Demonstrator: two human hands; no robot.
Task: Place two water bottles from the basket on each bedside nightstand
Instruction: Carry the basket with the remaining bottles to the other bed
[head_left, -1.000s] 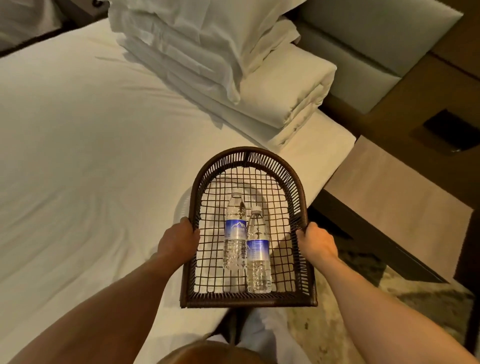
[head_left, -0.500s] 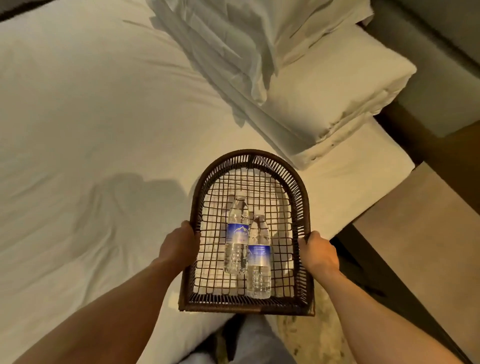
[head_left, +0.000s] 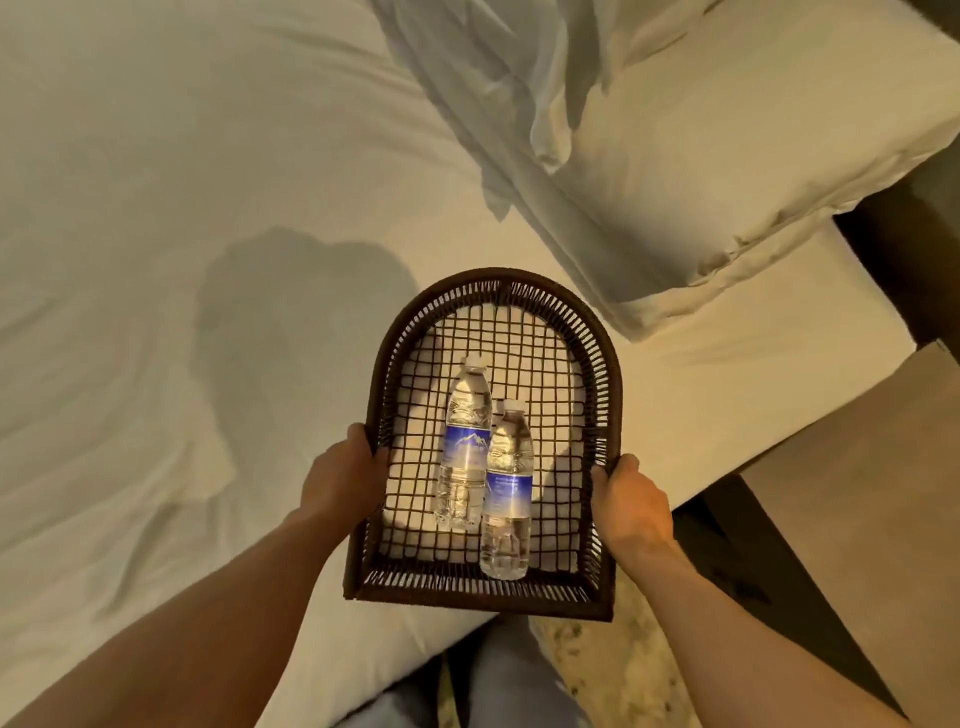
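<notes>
The left hand (head_left: 340, 475) is wrapped tight around the left side of the basket (head_left: 602, 374). The right hand (head_left: 626, 506) is wrapped tight around the right side. The fingers curl over the dark rim, so both hands hold the basket and nothing else.

The basket is dark brown, with a round far end and a flat near end. Its bottom is an open grid, and white shows through the holes.

Two water bottles lie flat in the basket, right between the two hands. They lie side by side and touch each other. The left bottle (head_left: 465, 447) sits a bit farther from the person. The right bottle (head_left: 508, 491) sits closer, with its bottom near the flat end of the basket. Both have white caps that point away from the person, and both have blue labels.

The basket is over the edge of a bed (head_left: 156, 260) with a white sheet. White pillows (head_left: 701, 171) are stacked at the top right. A brown nightstand (head_left: 857, 493) is just beside the bed on the right, near the right hand. No bottles are on the part of it that shows.
</notes>
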